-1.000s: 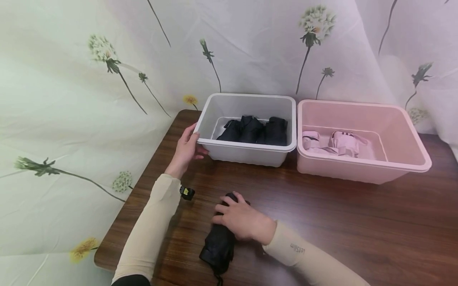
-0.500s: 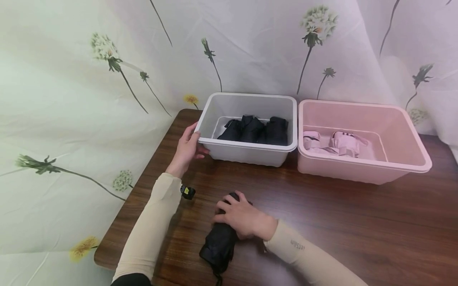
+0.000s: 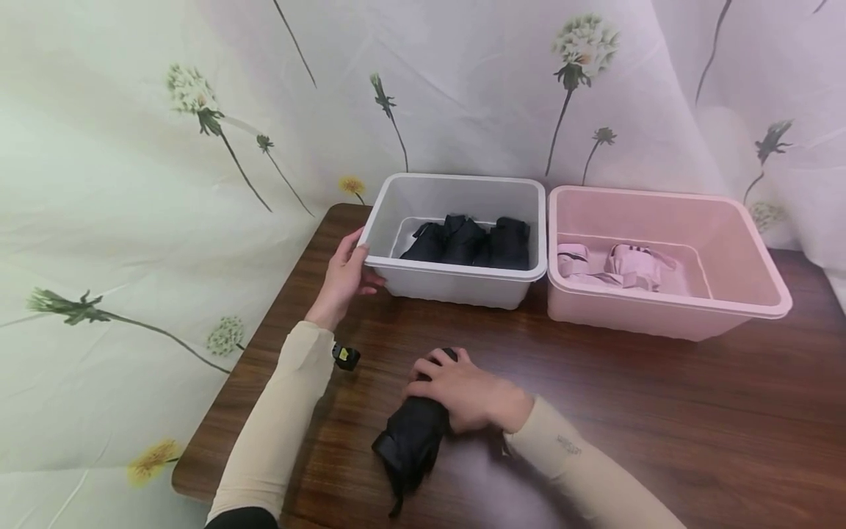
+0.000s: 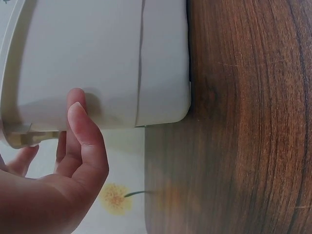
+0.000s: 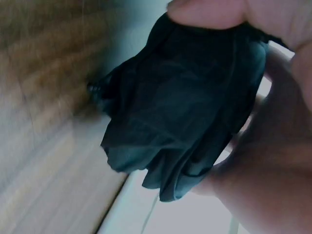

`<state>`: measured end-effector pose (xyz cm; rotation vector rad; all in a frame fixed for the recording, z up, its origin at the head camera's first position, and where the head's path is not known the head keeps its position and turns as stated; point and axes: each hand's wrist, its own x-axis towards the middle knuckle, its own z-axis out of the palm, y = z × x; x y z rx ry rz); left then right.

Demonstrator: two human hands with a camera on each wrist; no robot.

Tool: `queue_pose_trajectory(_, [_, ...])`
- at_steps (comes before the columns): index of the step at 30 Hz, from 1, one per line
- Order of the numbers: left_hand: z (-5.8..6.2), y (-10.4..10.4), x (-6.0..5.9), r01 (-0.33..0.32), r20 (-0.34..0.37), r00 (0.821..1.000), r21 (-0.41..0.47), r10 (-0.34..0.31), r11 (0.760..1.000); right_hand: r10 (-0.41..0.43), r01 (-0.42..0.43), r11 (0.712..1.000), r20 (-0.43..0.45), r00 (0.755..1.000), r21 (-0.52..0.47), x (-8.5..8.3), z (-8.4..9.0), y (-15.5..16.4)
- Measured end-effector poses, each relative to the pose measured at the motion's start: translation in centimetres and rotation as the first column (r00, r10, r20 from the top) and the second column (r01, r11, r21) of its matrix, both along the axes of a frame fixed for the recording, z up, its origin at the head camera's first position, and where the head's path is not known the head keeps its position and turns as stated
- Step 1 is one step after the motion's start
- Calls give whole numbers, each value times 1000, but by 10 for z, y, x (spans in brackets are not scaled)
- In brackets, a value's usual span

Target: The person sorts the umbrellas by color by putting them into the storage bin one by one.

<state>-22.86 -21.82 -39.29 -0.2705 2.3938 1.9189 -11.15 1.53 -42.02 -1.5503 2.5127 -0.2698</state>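
Umbrella: black folded umbrella (image 3: 411, 439) lies nearest the viewer on the surface (image 3: 661, 411), its far end under the right hand.
Long axis: runs from the near-left, where its strap end trails toward the surface's front edge, up and to the right toward the white bin; slightly tilted, the far end seems raised off the wood.
Right hand: right hand (image 3: 465, 393) sits over the umbrella's far end, fingers (image 3: 429, 362) curled round the black fabric, grasping it; the right wrist view shows the bundle (image 5: 190, 112) pinched between thumb and fingers, though blurred.
Direction from the grip: the white bin lies ahead of the right hand, a little to the left, well apart.
Left hand: left hand (image 3: 341, 279) rests against the white bin's near-left corner, fingers straight and relaxed on the wall under the rim, thumb on the near face; the left wrist view shows them laid flat (image 4: 80, 146), not clenched.
White bin: white bin (image 3: 456, 283) holds three black folded umbrellas (image 3: 471, 241) side by side.
Pink bin: pink bin (image 3: 661, 312) touches the white one's right side and holds pink folded umbrellas (image 3: 611, 266).
Nearer hand: the right hand is the one on the umbrella; the left is well apart from it.
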Motion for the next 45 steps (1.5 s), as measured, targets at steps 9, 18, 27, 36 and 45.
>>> queue_pose_trajectory(9, [1,0,2,-6,6,1000,4,6,1000,-12,34,969,89,996,-244,-11,23,19])
queue_pose_trajectory(18, [17,4,12,14,11,1000,27,-14,1000,40,143,798,288,957,-586,-26,51,47])
queue_pose_trajectory(27, [22,6,15,16,27,999,11,-17,1000,43,295,575,389,920,-763,-23,93,62])
queue_pose_trajectory(36, [8,0,6,9,23,1000,36,-9,999,-37,567,344,593,804,-748,-41,87,75])
queue_pose_trajectory(45, [-1,-1,0,6,3,1000,24,-6,1000,313,701,63,681,662,-710,-62,99,74])
